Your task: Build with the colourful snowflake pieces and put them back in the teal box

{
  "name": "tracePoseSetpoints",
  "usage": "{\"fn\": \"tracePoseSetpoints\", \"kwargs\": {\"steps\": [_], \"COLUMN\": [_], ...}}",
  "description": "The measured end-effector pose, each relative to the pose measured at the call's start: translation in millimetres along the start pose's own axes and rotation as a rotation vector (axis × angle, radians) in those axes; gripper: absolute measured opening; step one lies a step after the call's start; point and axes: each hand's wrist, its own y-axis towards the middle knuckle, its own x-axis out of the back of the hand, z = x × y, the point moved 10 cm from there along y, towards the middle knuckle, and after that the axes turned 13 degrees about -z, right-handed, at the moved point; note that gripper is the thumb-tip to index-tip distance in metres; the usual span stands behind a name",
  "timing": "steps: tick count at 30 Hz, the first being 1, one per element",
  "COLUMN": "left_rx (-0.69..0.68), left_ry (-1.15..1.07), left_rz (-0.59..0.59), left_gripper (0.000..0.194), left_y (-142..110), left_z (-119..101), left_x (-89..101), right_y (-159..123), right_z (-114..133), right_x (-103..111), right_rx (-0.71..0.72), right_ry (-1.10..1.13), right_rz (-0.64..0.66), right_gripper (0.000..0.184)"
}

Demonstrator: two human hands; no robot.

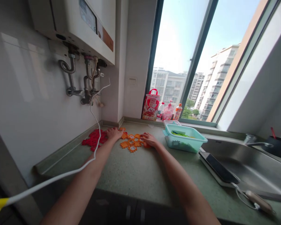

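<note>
Several orange gear-shaped plastic pieces [132,143] lie grouped on the counter, two of them with white printed patches. At the group's left edge rests my left hand [114,133], its fingers stretched out and touching the orange pieces. A pile of red gear-shaped pieces [93,140] sits beside that hand, partly behind the wrist. My right hand [148,139] lies at the right edge of the orange group, fingers extended, with an orange piece partly hidden beneath it.
A white cable [93,157] crosses in front of my left forearm. A teal plastic box [189,143] holding green pieces stands right of my hands. Further right are a phone [217,167] and a steel sink [243,156]. Bottles [168,112] line the windowsill.
</note>
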Motion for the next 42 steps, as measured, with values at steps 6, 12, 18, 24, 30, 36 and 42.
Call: {"fn": "tracePoseSetpoints", "kwargs": {"steps": [6,12,18,24,30,36,42], "left_rx": [-0.269,-0.339,-0.355,-0.359,-0.335,-0.353,-0.868], "left_ry": [-0.119,-0.129,-0.035,0.07,0.126,-0.038,-0.602], "left_rz": [0.155,0.126,0.129,0.082,0.007,-0.121,0.137], "left_gripper": [0.073,0.052,0.034,0.028,0.037,0.069,0.059], "left_y": [-33.9,-17.0,4.0,11.5,10.1,7.1,-82.4], "left_z": [-36.0,-19.5,11.1,21.6,27.5,1.3,-75.8], "left_x": [-0.8,9.4,10.3,9.8,14.4,58.5,82.1], "right_y": [-43.0,-67.3,-69.5,-76.7,-80.7,-81.7,-81.8], "right_z": [2.0,-24.1,-37.4,-48.9,-50.5,-46.1,-46.1], "right_x": [11.6,26.9,36.0,53.0,63.1,64.8,65.9], "right_rx": [0.043,-0.08,-0.095,-0.076,-0.092,-0.113,-0.114], "right_ry": [0.133,0.453,0.235,0.102,0.02,-0.036,-0.02], "right_rz": [0.019,-0.159,-0.196,-0.233,-0.247,-0.273,-0.296], "right_gripper": [0.061,0.067,0.049,0.031,0.027,0.034,0.035]}}
